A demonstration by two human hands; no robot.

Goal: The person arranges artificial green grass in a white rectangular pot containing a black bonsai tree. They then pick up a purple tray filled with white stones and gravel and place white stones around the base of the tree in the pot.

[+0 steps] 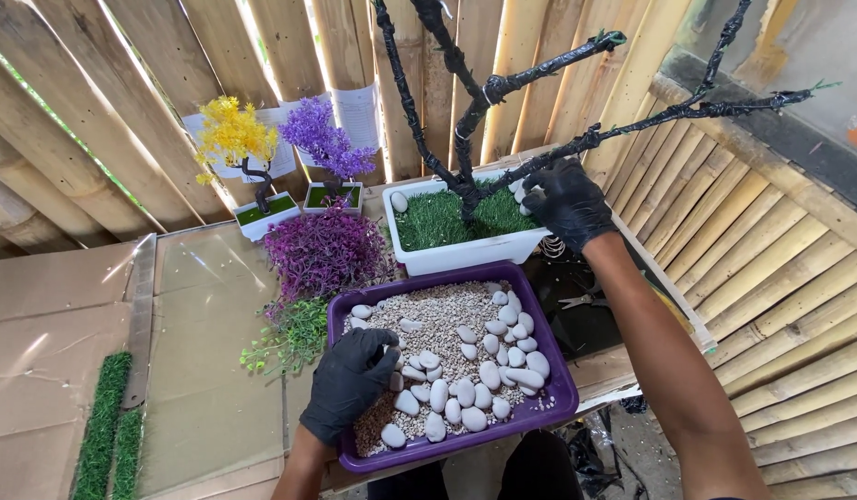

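Curled loosely, your left hand [350, 381] in its black glove is resting on the gravel at the near left of the purple tray [563, 393], its fingers bent down into the small stones; you cannot tell from this view whether it is gripping a pebble underneath. Your right hand [565, 202], also gloved in black, is reaching across to the far right end of the white planter [465, 252], with its fingers closing around a white pebble [524, 193] at the planter's corner, just beside the base of the black tree. That purple tray is sitting directly in front of you on the table, filled with fine gravel [438, 315] and with smooth white stones [489, 375] gathered mostly along its right side and near edge. Just behind the tray, the white planter is holding a mat of green grass [438, 220], one white stone [399, 201] at its left end, and the bare black tree [465, 111], whose wrapped branches are spreading up and to the right. Left of the tray, a clump of purple foliage [325, 252] and some green sprigs [294, 335] are lying on a glass sheet [202, 370]. Behind them, a small yellow tree [232, 137] and a small purple tree [325, 141] are standing in little white pots against the bamboo wall [105, 111]. Scissors [581, 300] are lying to the right of the tray, and strips of grass matting [109, 426] are lying at the far left.
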